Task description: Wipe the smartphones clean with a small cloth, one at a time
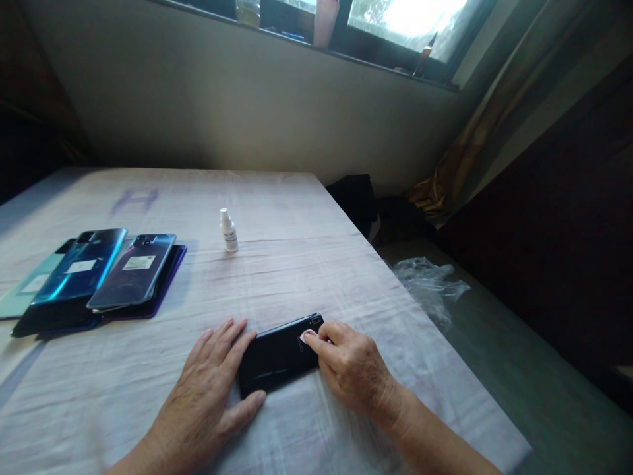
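Bare left hand [205, 376] & bare right hand [353, 363] sat closest to cam, either end of a glossy black rectangular phone [277, 361]. Phone lay back-up on a table w/ pale, wrinkled white cloth cover [291, 277], near the front edge of view, slightly skewed, camera end up & to the R.

L hand: grasping phone's left end, thumb on near edge, index at far corner, other fingers spread over the cloth. R hand: fingers curled, pinching a small pinkish-white wipe [303, 337] against phone back just beside its camera; most of wipe hidden by fingers, so material n/c.

Further out: small white plastic dropper bottle [229, 232], upright, well apart from both hands; label too small to read.

Far L: overlapping phones, backs up: a grey-purple phone w/ pale label [131, 280] on a dark purple-edged phone [171, 276], next to a shiny blue phone [82, 267], then a mint-green phone [34, 284] partly under the blue one.

R of table, down low: crumpled clear plastic bag [430, 284]. Background: grey wall [198, 99], bright window [405, 20] up top, brownish-gold curtain [469, 148] on R.
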The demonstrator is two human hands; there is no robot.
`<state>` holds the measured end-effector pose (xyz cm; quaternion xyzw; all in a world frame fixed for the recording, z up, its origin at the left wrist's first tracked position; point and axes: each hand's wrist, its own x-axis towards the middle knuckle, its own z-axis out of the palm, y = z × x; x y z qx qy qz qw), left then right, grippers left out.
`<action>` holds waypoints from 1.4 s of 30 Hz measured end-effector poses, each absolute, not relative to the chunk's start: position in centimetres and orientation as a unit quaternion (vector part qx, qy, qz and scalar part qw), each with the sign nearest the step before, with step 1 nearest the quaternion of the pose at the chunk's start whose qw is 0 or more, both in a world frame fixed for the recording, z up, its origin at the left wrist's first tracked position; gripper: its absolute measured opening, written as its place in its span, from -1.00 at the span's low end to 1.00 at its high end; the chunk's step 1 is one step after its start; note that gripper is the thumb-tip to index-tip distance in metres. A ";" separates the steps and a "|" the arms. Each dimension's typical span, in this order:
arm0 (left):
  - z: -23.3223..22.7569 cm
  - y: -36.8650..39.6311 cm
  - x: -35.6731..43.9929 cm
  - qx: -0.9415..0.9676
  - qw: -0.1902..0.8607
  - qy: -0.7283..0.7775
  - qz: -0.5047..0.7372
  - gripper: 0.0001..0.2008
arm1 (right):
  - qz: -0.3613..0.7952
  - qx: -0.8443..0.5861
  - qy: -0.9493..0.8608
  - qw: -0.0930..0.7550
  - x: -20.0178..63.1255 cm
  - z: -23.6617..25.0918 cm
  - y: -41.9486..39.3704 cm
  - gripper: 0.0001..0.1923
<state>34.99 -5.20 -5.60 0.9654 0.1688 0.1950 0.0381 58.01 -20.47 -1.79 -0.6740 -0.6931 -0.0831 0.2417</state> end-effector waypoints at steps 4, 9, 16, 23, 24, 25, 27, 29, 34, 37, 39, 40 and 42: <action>-5.6 -5.3 35.0 0.966 0.035 0.170 0.190 -0.30 | -0.093 -0.694 -0.674 0.235 58.3 -1.7 -20.7 -0.62; -5.6 -5.2 35.1 0.966 0.038 0.175 0.188 -0.30 | -0.103 -0.735 -0.632 0.222 59.1 -1.9 -21.5 -0.61; -5.4 -5.2 35.0 0.966 0.036 0.169 0.193 -0.31 | -0.114 -0.750 -0.616 0.214 58.7 -2.0 -21.4 -0.63; -5.5 -5.3 35.0 0.962 0.053 0.182 0.196 -0.31 | -0.112 -0.701 -0.662 0.243 57.4 -1.6 -21.2 -0.66; -5.6 -5.3 34.9 0.962 0.056 0.184 0.195 -0.31 | -0.110 -0.700 -0.662 0.245 57.4 -1.6 -21.4 -0.66; -5.6 -5.3 34.9 0.962 0.057 0.185 0.193 -0.31 | -0.107 -0.702 -0.660 0.245 57.5 -1.6 -21.5 -0.65; -5.6 -5.3 34.9 0.962 0.057 0.186 0.190 -0.31 | -0.104 -0.714 -0.649 0.239 57.7 -1.7 -21.9 -0.63; -5.6 -5.3 34.9 0.962 0.058 0.187 0.189 -0.30 | -0.107 -0.730 -0.633 0.232 58.1 -1.9 -22.3 -0.62; -5.6 -5.2 34.9 0.962 0.058 0.190 0.188 -0.29 | -0.116 -0.756 -0.605 0.222 58.2 -2.2 -22.6 -0.64; -5.6 -5.2 35.0 0.964 0.050 0.183 0.188 -0.29 | -0.118 -0.747 -0.614 0.226 57.7 -2.2 -22.4 -0.65; -5.5 -5.2 35.0 0.965 0.046 0.177 0.188 -0.29 | -0.115 -0.732 -0.630 0.232 57.3 -2.2 -22.3 -0.65; -5.6 -5.2 35.0 0.965 0.045 0.176 0.188 -0.30 | -0.112 -0.725 -0.637 0.236 57.1 -2.1 -22.3 -0.66; -5.6 -5.2 34.9 0.965 0.047 0.177 0.190 -0.31 | -0.106 -0.713 -0.649 0.244 56.9 -2.1 -22.3 -0.66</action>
